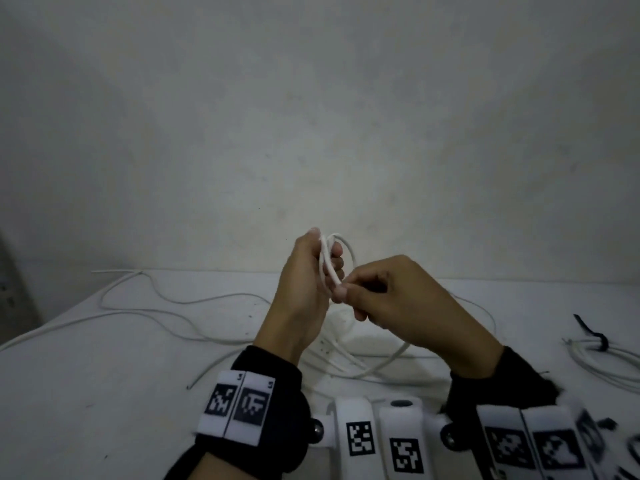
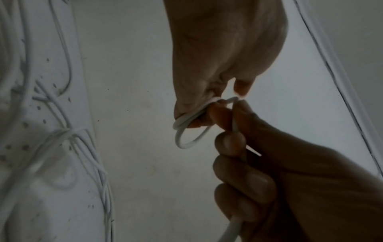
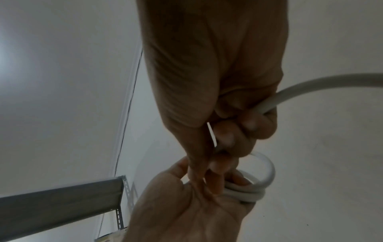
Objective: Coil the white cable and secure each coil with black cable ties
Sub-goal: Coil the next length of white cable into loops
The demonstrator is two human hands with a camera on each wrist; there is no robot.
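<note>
Head view shows the white cable [image 1: 335,261] wound in small loops around the fingers of my left hand [image 1: 304,271], held up above the white table [image 1: 104,375]. My right hand [image 1: 408,299] is curled round the same cable, pinching it just beside the loops while its slack trails down to the table. Far right on the table lies another coil [image 1: 602,362] bound with a black cable tie [image 1: 594,336].

Loose cable [image 1: 145,308] left on table [image 1: 86,375], tied coil [image 1: 602,355] right
</note>
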